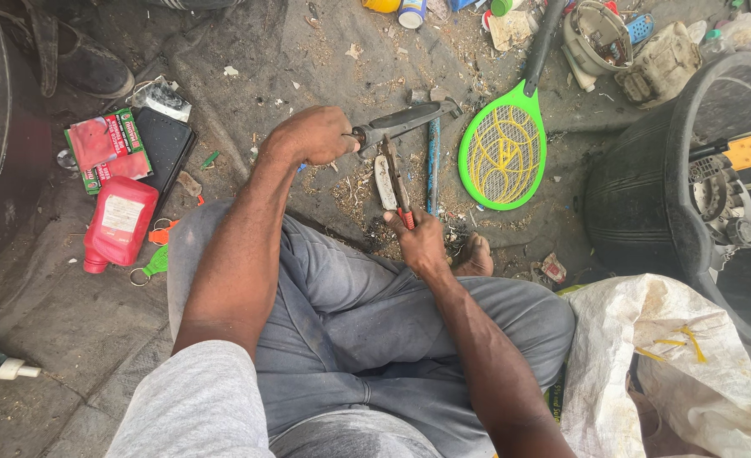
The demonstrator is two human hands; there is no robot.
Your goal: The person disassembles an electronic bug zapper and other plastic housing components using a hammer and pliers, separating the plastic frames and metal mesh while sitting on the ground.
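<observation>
Flanking green racket [503, 153], perhaps pliers [399, 188]

A red plastic bottle with a pale rectangular label [119, 222] lies at left; just beyond it, a flat red-and-green printed packet [107, 149].

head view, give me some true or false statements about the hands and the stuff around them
1. The left hand grips a hammer by its handle. True.
2. The right hand holds pliers with red grips. True.
3. The green racket lies in the person's lap. False: it lies on the ground, right of the hands.
4. The red bottle stands upright. False: it lies on its side, left of the leg.
5. A white sack sits at the lower right. True.
</observation>
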